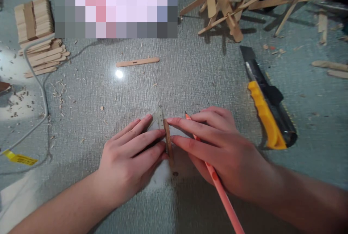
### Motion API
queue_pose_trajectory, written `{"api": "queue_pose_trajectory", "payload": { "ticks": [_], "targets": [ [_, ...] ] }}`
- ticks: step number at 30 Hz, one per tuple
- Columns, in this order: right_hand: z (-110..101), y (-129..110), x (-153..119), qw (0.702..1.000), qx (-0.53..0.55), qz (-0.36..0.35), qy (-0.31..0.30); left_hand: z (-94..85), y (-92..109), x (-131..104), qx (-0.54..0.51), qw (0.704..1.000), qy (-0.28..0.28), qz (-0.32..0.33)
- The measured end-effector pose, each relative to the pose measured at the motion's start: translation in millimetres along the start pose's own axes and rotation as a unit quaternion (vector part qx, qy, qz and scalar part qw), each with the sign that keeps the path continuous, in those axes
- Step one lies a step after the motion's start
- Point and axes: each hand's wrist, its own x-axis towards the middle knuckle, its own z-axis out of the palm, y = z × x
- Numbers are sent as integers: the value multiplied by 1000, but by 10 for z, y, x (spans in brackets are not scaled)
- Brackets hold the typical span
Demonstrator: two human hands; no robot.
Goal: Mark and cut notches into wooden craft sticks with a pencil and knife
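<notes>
A short wooden stick lies near the middle of the table, pointing slightly away to the left, against a clear ruler-like piece. My left hand rests on that clear piece, fingers spread, with fingertips touching the stick's left side. From the right, two fingertips of my right hand touch the stick. The same hand holds an orange pencil, its dark tip pointing away from me. Part of the clear piece is hidden under my left fingers.
A yellow and black cutter lies right of my right hand. One stick lies ahead. Bundled sticks and a cable are at left; a stick pile is at back right. Wood chips dot the table.
</notes>
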Motion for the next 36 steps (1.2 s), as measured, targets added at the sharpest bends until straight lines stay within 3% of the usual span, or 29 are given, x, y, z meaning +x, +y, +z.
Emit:
{"api": "queue_pose_trajectory", "payload": {
  "ticks": [19,27,36],
  "targets": [
    [2,-8,20,1000,-4,2,18,-17,-1,10,3,1000,-3,1],
    [-123,-24,-24,991,114,74,14,-1,-2,7,-3,1000,-1,-3],
    [-103,-35,57,972,208,109,1,-8,2,23,-7,1000,4,1]
  ]
}}
